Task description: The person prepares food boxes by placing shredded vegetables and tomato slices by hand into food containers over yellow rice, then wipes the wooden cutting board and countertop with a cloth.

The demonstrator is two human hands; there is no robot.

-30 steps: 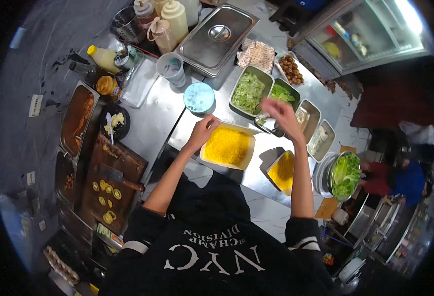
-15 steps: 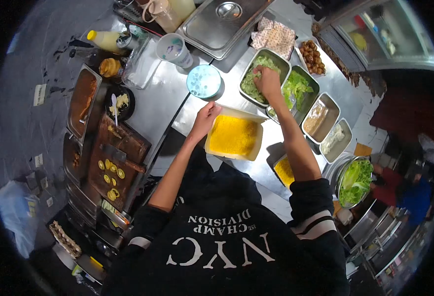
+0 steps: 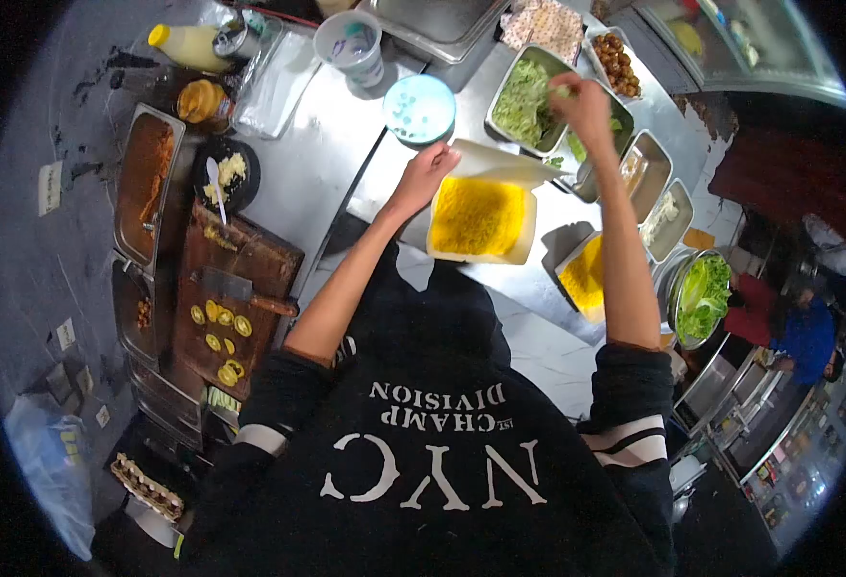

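My left hand (image 3: 427, 173) is closed on the raised flap at the upper left corner of a paper takeaway box (image 3: 516, 236). Yellow rice (image 3: 476, 219) covers the inside of this box. Above the right edge of a steel pan, my right hand (image 3: 584, 111) is pinched around a little shredded lettuce, slightly blurred. More shredded lettuce (image 3: 524, 104) fills that pan. Under my right wrist, a second pan of green leaves (image 3: 577, 147) is partly hidden. Another box of yellow rice (image 3: 584, 277) stands beside my right forearm.
A blue-lidded tub (image 3: 420, 109) and a plastic cup (image 3: 351, 46) stand behind the box. Left is a cutting board (image 3: 235, 332) with sliced peppers and a cleaver (image 3: 235, 288). A bowl of lettuce (image 3: 703, 300) sits right, with another person (image 3: 798, 332) beyond it.
My right hand has come up out of the shredded lettuce and moved right, over the pan's edge. My left hand still grips the box flap. The whole view has shifted.
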